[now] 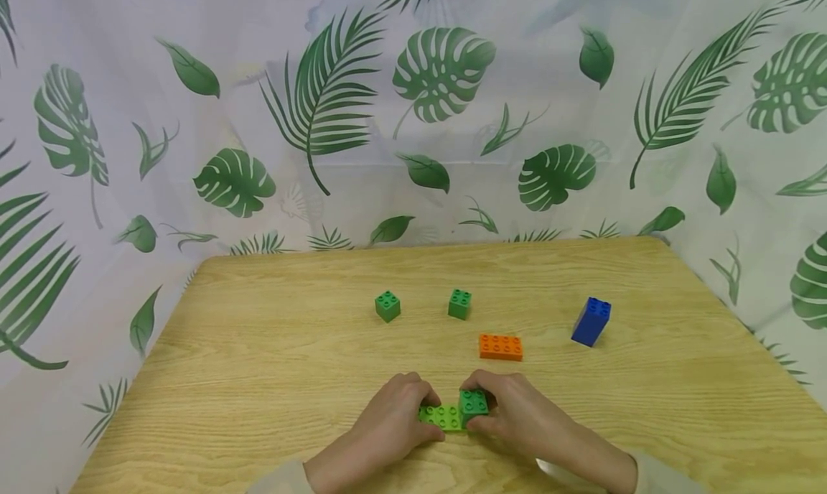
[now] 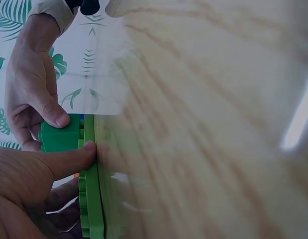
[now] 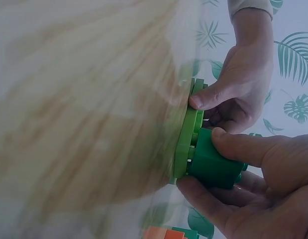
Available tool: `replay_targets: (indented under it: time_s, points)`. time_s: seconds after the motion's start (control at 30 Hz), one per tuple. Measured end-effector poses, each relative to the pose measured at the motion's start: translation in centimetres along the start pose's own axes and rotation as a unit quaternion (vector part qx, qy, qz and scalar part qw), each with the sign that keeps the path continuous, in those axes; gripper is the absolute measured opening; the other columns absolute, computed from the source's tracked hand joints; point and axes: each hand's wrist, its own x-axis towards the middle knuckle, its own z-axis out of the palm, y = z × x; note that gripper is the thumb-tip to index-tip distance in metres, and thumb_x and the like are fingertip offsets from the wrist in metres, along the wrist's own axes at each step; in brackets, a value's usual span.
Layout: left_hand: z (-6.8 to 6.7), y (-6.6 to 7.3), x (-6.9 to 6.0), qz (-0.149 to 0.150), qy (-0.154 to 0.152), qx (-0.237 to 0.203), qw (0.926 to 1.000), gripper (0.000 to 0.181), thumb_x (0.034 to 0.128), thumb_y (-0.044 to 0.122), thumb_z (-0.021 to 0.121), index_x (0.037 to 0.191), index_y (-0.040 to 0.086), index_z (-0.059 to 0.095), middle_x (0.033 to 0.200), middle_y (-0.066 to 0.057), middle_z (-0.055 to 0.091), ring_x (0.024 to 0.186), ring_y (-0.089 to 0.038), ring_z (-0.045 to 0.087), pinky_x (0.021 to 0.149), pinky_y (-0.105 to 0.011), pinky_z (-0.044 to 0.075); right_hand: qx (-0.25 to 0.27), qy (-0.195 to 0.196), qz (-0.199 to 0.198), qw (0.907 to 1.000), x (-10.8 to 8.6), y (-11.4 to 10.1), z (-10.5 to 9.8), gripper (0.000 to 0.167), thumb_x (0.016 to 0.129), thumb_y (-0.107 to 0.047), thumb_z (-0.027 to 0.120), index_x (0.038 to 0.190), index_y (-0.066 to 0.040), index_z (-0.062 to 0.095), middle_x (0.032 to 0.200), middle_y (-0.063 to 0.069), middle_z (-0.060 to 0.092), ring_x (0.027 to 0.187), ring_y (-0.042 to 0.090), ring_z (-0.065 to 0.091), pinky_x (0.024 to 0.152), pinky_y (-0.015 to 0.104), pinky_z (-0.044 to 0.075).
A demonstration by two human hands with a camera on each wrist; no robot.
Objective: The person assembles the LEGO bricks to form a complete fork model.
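A lime-green building plate (image 1: 446,416) with studs lies flat near the front of the table. My left hand (image 1: 393,416) grips its left part between thumb and fingers, covering that end. At the plate's right end, my right hand (image 1: 520,415) pinches a dark green building brick (image 1: 474,405) by its sides. In the right wrist view the brick (image 3: 216,162) sits over the end studs of the plate (image 3: 182,144), slightly tilted, with studs showing in a narrow gap between them. The left wrist view also shows the left thumb (image 2: 76,162) pressing the plate's long edge.
Two more dark green bricks stand farther back, one at left (image 1: 388,306) and one at right (image 1: 459,304). An orange brick (image 1: 500,347) lies just beyond the right hand. A tall blue brick (image 1: 591,323) stands to the right. A leaf-patterned curtain (image 1: 413,106) hangs behind the table.
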Motion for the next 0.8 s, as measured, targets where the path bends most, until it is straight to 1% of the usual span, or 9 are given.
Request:
replay_targets:
  time_s: [0.2,0.47,0.7,0.8]
  points:
    - [0.07,-0.02,0.08,0.001,0.003,-0.011,0.9999,0.034,0.075,0.026,0.095,0.1,0.01,0.078,0.089,0.008,0.063,0.088,-0.008,0.058,0.08,-0.026,0.051,-0.011,-0.005,-0.005,0.9999,0.04,0.18,-0.02,0.034,0.084,-0.015,0.088,0.111,-0.007,0.069,0.093,-0.008,0.066,0.078,0.002,0.058,0.067,0.023,0.052]
    - [0.04,-0.08,0.18,-0.003,0.003,-0.015,0.9999,0.034,0.074,0.026,0.096,0.099,0.01,0.079,0.089,0.008,0.063,0.087,-0.008,0.058,0.079,-0.026,0.052,-0.041,-0.007,-0.033,0.9986,0.4,0.37,-0.25,0.032,0.082,-0.017,0.09,0.105,-0.009,0.07,0.093,-0.009,0.066,0.077,0.002,0.053,0.067,0.024,0.048]
    - [0.2,-0.14,0.26,-0.006,0.003,-0.026,0.9996,0.034,0.0732,0.026,0.096,0.099,0.011,0.079,0.089,0.009,0.063,0.086,-0.007,0.057,0.078,-0.025,0.051,-0.06,-0.035,-0.03,0.9971,0.66,0.48,-0.39,0.029,0.083,-0.018,0.089,0.101,-0.012,0.067,0.087,-0.011,0.062,0.075,0.002,0.051,0.067,0.024,0.048]
    - [0.21,-0.11,0.27,-0.009,0.003,-0.025,0.9996,0.034,0.0731,0.025,0.096,0.099,0.011,0.079,0.089,0.009,0.063,0.086,-0.007,0.057,0.078,-0.026,0.051,-0.063,-0.037,-0.035,0.9968,0.72,0.61,-0.42,0.029,0.082,-0.02,0.089,0.1,-0.013,0.068,0.086,-0.012,0.061,0.073,0.002,0.051,0.065,0.023,0.047]
